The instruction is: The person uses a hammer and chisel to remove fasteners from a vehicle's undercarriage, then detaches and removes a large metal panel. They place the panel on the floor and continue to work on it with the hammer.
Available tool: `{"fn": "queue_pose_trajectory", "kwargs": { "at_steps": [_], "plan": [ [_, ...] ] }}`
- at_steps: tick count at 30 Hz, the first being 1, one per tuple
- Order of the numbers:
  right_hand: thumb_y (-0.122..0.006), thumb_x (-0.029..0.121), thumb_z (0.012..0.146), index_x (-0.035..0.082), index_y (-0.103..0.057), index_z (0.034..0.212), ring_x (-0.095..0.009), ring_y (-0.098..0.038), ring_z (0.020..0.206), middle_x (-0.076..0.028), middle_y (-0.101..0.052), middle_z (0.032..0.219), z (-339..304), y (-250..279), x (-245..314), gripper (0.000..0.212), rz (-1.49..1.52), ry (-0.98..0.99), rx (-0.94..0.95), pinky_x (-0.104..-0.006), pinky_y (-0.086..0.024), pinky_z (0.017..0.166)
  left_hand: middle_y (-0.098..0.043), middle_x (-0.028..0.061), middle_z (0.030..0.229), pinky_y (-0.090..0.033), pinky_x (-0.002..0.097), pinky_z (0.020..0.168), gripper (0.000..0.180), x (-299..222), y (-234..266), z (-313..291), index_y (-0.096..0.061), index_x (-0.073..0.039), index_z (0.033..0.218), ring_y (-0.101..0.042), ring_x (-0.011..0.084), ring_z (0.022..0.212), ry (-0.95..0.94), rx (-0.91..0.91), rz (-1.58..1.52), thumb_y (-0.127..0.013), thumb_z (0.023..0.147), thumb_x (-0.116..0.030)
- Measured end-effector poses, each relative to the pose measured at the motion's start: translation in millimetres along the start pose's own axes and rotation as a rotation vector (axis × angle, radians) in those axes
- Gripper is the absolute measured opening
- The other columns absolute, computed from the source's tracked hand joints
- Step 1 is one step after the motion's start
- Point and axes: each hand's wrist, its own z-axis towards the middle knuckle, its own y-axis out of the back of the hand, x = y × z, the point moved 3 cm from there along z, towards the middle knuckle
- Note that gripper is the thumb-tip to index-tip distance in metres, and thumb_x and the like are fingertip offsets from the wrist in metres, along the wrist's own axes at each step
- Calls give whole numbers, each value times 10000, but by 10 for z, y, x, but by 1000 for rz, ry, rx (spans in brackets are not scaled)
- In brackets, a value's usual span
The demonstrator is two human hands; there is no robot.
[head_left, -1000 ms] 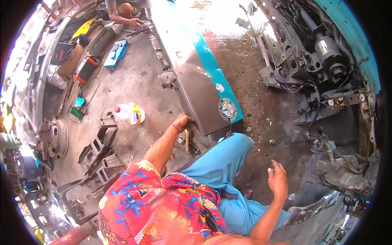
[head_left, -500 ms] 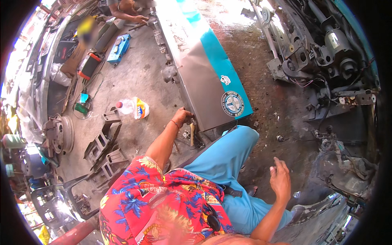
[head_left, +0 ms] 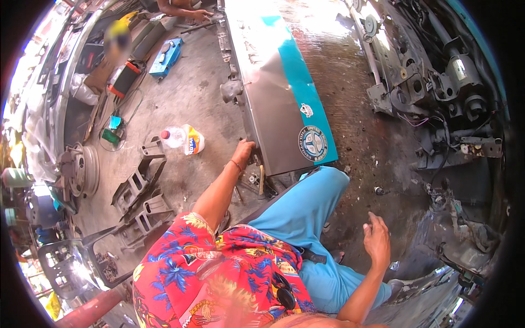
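A long panel (head_left: 279,126), brown-grey and turquoise with a round emblem near its close end, lies on the floor ahead of me. At its left edge, close to the near corner, my left hand (head_left: 244,150) is closed on the rim, its fingertips partly hidden. Beside that corner a hammer-like tool with a pale wooden handle (head_left: 261,181) is on the ground among small metal parts. My right hand (head_left: 376,238) hangs in the air beyond my right knee, open, fingers loosely bent and holding nothing.
A co-worker's hand (head_left: 201,15) is near the panel's far left end. Left of the panel are a plastic bottle (head_left: 174,136), a blue case (head_left: 165,58), dark metal brackets (head_left: 134,188) and a wheel rim (head_left: 85,170). Vehicle machinery (head_left: 459,76) lines the right side.
The whole view has turned slightly. My left hand remains at the panel's left edge, its fingers a little farther round the rim. My right hand has barely moved.
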Motion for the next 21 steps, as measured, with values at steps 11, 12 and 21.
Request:
{"fn": "queue_pose_trajectory", "kwargs": {
  "at_steps": [11,12,21],
  "plan": [
    [-651,117,1030,13,-616,1463,-368,-719,1114,-209,-660,1383,62,-101,7,446,2,-28,46,-478,-539,1000,-622,33,801,-505,363,615,80,258,312,390,-642,-55,928,-616,176,692,-154,-8,162,-639,883,-121],
    [-651,116,1030,12,-616,1463,-369,-719,1113,-210,-661,1381,62,-110,0,446,1,-26,48,-479,-539,999,-619,32,797,-498,361,610,76,251,310,394,-642,-54,922,-606,172,682,-162,-20,182,-639,886,-121],
    [-652,116,1029,7,-627,1454,-379,-714,1121,-221,-670,1364,29,-186,-130,439,24,-54,40,-482,-532,1016,-628,31,777,-466,356,623,173,-139,409,311,-669,7,950,-572,158,693,-84,-179,183,-627,882,-146]
  ]
}}
